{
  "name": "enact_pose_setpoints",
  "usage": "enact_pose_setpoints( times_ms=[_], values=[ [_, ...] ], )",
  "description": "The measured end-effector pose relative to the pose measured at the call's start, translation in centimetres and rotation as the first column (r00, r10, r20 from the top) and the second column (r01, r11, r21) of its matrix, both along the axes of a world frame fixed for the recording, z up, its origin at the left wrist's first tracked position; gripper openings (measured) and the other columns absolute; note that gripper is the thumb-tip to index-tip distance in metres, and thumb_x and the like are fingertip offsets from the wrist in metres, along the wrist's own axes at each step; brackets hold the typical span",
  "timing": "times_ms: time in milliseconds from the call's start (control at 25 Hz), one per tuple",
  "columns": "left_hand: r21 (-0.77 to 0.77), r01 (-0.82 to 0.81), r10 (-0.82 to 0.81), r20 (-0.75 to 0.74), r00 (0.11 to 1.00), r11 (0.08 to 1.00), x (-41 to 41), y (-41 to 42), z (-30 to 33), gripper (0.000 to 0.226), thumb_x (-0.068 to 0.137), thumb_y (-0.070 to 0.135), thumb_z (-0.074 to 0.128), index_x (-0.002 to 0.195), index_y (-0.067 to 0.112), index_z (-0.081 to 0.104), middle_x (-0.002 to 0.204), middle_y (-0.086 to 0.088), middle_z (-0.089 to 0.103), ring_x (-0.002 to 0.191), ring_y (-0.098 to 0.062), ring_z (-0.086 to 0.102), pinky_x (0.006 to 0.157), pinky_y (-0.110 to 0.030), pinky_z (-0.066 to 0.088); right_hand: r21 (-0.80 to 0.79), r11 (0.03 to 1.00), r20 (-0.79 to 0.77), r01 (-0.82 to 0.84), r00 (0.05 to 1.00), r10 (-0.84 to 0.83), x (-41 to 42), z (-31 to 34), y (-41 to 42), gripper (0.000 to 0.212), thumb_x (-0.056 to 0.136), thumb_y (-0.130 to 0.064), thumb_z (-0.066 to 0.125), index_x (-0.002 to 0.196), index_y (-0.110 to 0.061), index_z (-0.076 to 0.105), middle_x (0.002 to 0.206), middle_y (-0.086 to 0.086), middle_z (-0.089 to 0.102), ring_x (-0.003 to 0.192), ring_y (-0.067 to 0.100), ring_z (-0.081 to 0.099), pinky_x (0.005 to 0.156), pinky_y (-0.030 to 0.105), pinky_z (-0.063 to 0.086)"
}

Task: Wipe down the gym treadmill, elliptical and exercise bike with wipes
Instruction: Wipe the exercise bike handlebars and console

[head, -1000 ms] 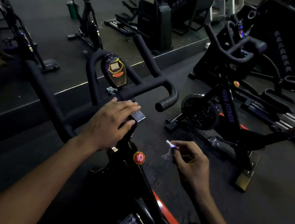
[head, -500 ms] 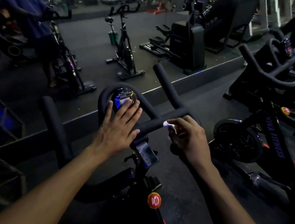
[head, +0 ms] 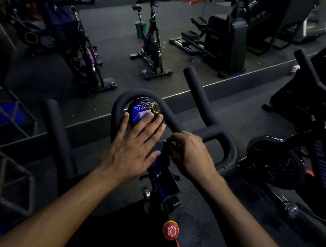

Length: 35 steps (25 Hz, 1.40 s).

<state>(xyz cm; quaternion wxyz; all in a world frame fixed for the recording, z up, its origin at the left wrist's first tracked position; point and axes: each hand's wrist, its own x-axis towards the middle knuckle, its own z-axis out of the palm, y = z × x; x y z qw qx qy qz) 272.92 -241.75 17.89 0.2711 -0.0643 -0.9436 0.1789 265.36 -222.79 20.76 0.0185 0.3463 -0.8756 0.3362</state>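
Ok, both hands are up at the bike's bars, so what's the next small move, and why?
Probably slide the right hand outward along the handlebar, rubbing as it goes. It grips the bar beside the stem, while the left hand lies flat over the console, seemingly steadying. The wipe itself is hidden.

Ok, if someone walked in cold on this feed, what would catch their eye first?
Probably the lit console glowing blue inside the handlebar loop at centre, with the left hand laid flat over it. Just right of it, the right hand curls on the bar, its wipe barely visible. Lower down, a bright red knob stands out against the dark bike frame.
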Motion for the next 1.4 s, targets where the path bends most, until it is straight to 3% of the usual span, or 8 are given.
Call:
enact_pose_setpoints(
  times_ms=[160,360,520,680,840,1040,1160,1400],
  values=[
    [-0.004,0.007,-0.007,-0.006,1.0,1.0,0.1,0.1,0.1,0.069,0.099,0.049,0.041,0.158,0.015,0.034,0.169,-0.002,0.019,0.157,-0.022,0.011,0.123,-0.061,0.0,0.065,0.991,-0.042,0.12,0.992,-0.118,-2.4,0.3,0.9,0.012,0.093,-0.026,0.063,0.098,-0.02,0.072,0.094,-0.001,0.056,0.096,0.03,0.061,0.067,0.031,0.035],
    [-0.026,-0.01,0.011,0.014,1.0,1.0,0.0,-0.1,0.1,0.071,0.1,0.05,0.04,0.161,0.016,0.026,0.17,-0.002,0.013,0.158,-0.023,0.007,0.123,-0.061,-0.002,-0.017,1.0,0.022,0.026,0.999,-0.025,0.9,0.0,-1.0,0.017,0.094,-0.025,0.061,0.099,-0.012,0.07,0.098,0.003,0.062,0.094,0.026,0.061,0.072,0.036,0.046],
    [-0.024,-0.008,0.008,0.02,1.0,1.0,-0.1,-0.1,0.0,0.072,0.1,0.051,0.039,0.161,0.016,0.025,0.171,-0.002,0.012,0.158,-0.023,0.006,0.123,-0.061,-0.002,0.019,0.992,-0.041,0.126,0.991,-0.125,-0.8,-0.4,0.1,0.016,0.096,-0.03,0.061,0.097,-0.016,0.069,0.091,-0.006,0.055,0.091,0.022,0.06,0.065,0.031,0.034],
    [-0.009,-0.005,0.005,0.021,1.0,1.0,0.0,0.0,0.2,0.071,0.1,0.051,0.039,0.161,0.016,0.026,0.17,-0.002,0.013,0.158,-0.022,0.007,0.123,-0.06,-0.002,-0.036,0.995,0.002,0.09,0.996,-0.09,0.4,-0.5,-1.2,0.015,0.091,-0.022,0.061,0.095,-0.011,0.071,0.096,0.003,0.065,0.091,0.028,0.064,0.074,0.042,0.052],
    [0.008,0.005,-0.005,0.01,1.0,1.0,0.1,-0.1,0.2,0.071,0.1,0.05,0.04,0.161,0.016,0.027,0.17,-0.001,0.014,0.158,-0.021,0.007,0.124,-0.06,-0.002,-0.173,0.985,0.226,0.006,0.973,0.033,-0.2,0.1,0.9,0.006,0.09,-0.021,0.072,0.089,-0.017,0.075,0.073,-0.002,0.072,0.065,0.012,0.07,0.066,0.042,0.058],
    [0.029,0.013,-0.013,-0.006,1.0,0.999,0.0,0.1,0.2,0.072,0.098,0.049,0.045,0.16,0.015,0.03,0.17,0.0,0.017,0.157,-0.021,0.01,0.124,-0.061,0.003,-0.078,0.946,-0.036,0.314,0.947,-0.318,-5.9,0.8,6.6,0.015,0.091,-0.029,0.067,0.099,-0.019,0.075,0.085,0.003,0.07,0.079,0.021,0.068,0.075,0.04,0.054],
    [0.033,0.019,-0.018,-0.009,1.0,0.999,0.0,0.1,0.1,0.072,0.098,0.049,0.045,0.16,0.015,0.029,0.17,-0.001,0.016,0.157,-0.021,0.009,0.123,-0.062,0.004,0.124,0.938,-0.097,0.325,0.944,-0.314,-7.9,-0.6,5.4,0.018,0.093,-0.021,0.063,0.104,-0.009,0.073,0.1,0.014,0.066,0.099,0.036,0.062,0.082,0.042,0.048],
    [0.026,0.015,-0.015,-0.011,1.0,1.0,0.0,0.2,0.2,0.073,0.098,0.049,0.043,0.16,0.015,0.028,0.17,-0.001,0.014,0.158,-0.022,0.007,0.123,-0.063,0.004,0.016,0.969,-0.009,0.248,0.969,-0.248,-4.4,-1.8,1.0,0.016,0.088,-0.022,0.058,0.089,-0.014,0.072,0.084,0.008,0.071,0.086,0.031,0.067,0.074,0.042,0.055]
  ],
)
